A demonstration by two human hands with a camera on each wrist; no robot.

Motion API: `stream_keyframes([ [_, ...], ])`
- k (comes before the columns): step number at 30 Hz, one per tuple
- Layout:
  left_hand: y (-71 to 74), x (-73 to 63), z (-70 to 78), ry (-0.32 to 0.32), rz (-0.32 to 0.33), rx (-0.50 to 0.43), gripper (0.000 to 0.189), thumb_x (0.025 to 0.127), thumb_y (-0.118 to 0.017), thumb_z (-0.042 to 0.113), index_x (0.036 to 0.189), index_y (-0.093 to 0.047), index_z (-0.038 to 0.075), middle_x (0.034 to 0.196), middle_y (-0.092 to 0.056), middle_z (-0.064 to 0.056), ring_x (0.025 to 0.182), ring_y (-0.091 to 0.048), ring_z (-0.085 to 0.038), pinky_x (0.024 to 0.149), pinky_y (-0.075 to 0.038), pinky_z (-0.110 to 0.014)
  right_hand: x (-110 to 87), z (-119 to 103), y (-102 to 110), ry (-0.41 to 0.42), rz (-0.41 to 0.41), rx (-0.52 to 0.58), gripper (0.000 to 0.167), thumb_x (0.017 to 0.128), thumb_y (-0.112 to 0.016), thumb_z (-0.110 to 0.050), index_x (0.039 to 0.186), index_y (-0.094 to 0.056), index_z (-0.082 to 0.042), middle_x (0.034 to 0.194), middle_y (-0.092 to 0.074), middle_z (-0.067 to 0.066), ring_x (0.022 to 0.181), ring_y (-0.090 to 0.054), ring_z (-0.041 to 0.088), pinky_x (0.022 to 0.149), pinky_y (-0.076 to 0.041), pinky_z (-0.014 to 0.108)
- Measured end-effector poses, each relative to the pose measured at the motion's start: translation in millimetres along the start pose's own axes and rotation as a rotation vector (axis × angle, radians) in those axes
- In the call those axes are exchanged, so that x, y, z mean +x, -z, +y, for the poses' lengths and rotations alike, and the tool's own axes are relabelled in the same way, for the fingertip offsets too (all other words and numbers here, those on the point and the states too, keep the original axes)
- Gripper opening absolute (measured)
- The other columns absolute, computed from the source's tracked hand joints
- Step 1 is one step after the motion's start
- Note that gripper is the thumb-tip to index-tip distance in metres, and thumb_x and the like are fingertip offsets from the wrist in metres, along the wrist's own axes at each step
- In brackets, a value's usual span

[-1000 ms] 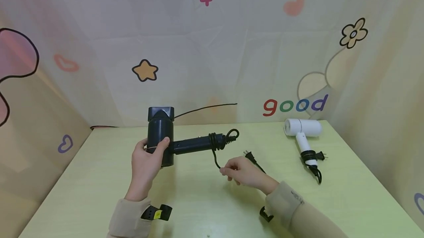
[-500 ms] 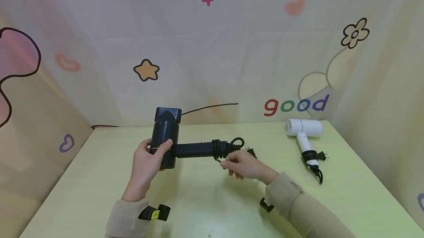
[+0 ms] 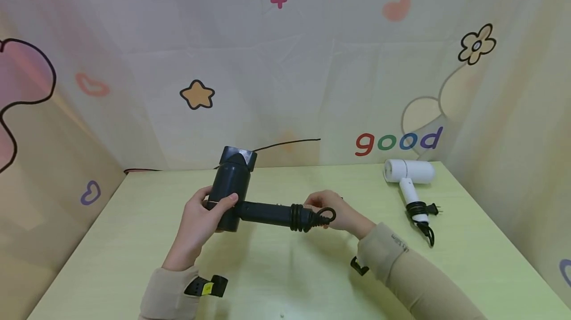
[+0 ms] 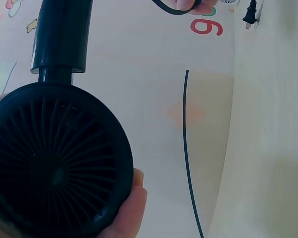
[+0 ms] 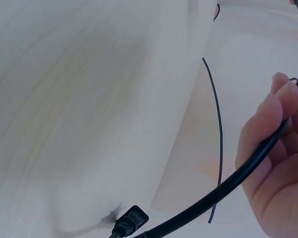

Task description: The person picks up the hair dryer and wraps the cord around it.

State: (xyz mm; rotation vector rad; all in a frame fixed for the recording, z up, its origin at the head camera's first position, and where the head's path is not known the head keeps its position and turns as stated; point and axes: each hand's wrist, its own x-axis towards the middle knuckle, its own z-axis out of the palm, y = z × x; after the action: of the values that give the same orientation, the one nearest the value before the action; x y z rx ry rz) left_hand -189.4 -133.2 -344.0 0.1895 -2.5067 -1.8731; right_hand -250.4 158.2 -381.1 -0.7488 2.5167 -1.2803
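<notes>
In the head view my left hand (image 3: 196, 226) grips a dark hair dryer (image 3: 263, 213) by its barrel, above the table, the handle pointing right and slightly down. Black cord (image 3: 296, 218) is coiled round the handle's end, with a small loop beyond it. Just behind that end is my right hand (image 3: 336, 211). The right wrist view shows its fingertips pinching a length of the black cord (image 5: 213, 198). A two-pin plug (image 5: 133, 220) lies near the table surface there. The left wrist view faces the dryer's round ribbed grille (image 4: 59, 158), with fingers behind its edge.
A white hair dryer (image 3: 417, 172) lies at the table's back right, its black cord (image 3: 417, 209) wrapped round the handle. A printed curtain (image 3: 267, 62) hangs behind the pale table (image 3: 134, 240). Both wrists carry black straps.
The dark hair dryer has shifted slightly right, its handle swinging downward. My right hand has risen from below the handle to behind its end, bringing the cord round. The white dryer stays put.
</notes>
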Motion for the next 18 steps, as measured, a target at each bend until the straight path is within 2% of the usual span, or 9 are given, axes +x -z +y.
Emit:
stream_keyframes([
  [4, 1.1, -0.5, -0.9, -0.009, -0.014, 0.011, 0.074, 0.084, -0.067, 0.046, 0.140, -0.036, 0.008, 0.110, -0.049, -0.019, 0.089, -0.064, -0.026, 0.072, -0.056, -0.035, 1.8, -4.1, 3.8, 0.012, 0.037, -0.095, 0.023, 0.093, -0.060, -0.025, 0.081, -0.066, -0.006, 0.066, -0.056, -0.001, 0.060, -0.049, 0.010, 0.056, -0.042, 0.025],
  [8, 2.1, -1.2, -1.6, -0.013, -0.037, 0.014, 0.074, 0.083, -0.069, 0.045, 0.140, -0.037, 0.010, 0.110, -0.050, -0.019, 0.086, -0.065, -0.024, 0.073, -0.056, -0.036, 1.2, -7.5, 7.6, -0.020, 0.030, -0.095, 0.026, 0.092, -0.061, -0.031, 0.079, -0.064, -0.009, 0.069, -0.059, 0.007, 0.054, -0.047, 0.011, 0.052, -0.042, 0.026],
  [12, 3.0, -1.9, -2.0, -0.019, -0.057, 0.036, 0.074, 0.082, -0.071, 0.043, 0.140, -0.039, 0.012, 0.112, -0.052, -0.019, 0.086, -0.064, -0.021, 0.073, -0.056, -0.036, 0.4, -9.0, 11.6, -0.055, 0.021, -0.090, 0.027, 0.091, -0.062, -0.034, 0.078, -0.061, -0.010, 0.062, -0.051, 0.002, 0.047, -0.039, 0.011, 0.046, -0.035, 0.024],
  [15, 3.1, -1.4, -3.2, -0.035, -0.068, 0.059, 0.073, 0.081, -0.072, 0.042, 0.140, -0.041, 0.012, 0.109, -0.056, -0.017, 0.085, -0.063, -0.019, 0.072, -0.054, -0.033, -0.1, -10.2, 14.2, -0.047, 0.032, -0.112, 0.027, 0.090, -0.062, -0.034, 0.076, -0.060, -0.011, 0.058, -0.041, -0.004, 0.049, -0.035, 0.010, 0.048, -0.031, 0.023],
  [18, 3.0, -1.1, -4.5, -0.056, -0.079, 0.079, 0.074, 0.080, -0.073, 0.040, 0.140, -0.041, 0.011, 0.104, -0.059, -0.016, 0.083, -0.062, -0.018, 0.070, -0.052, -0.031, -0.4, -12.9, 15.8, -0.024, 0.048, -0.147, 0.028, 0.090, -0.063, -0.034, 0.074, -0.060, -0.011, 0.058, -0.039, -0.005, 0.053, -0.035, 0.011, 0.051, -0.031, 0.024],
])
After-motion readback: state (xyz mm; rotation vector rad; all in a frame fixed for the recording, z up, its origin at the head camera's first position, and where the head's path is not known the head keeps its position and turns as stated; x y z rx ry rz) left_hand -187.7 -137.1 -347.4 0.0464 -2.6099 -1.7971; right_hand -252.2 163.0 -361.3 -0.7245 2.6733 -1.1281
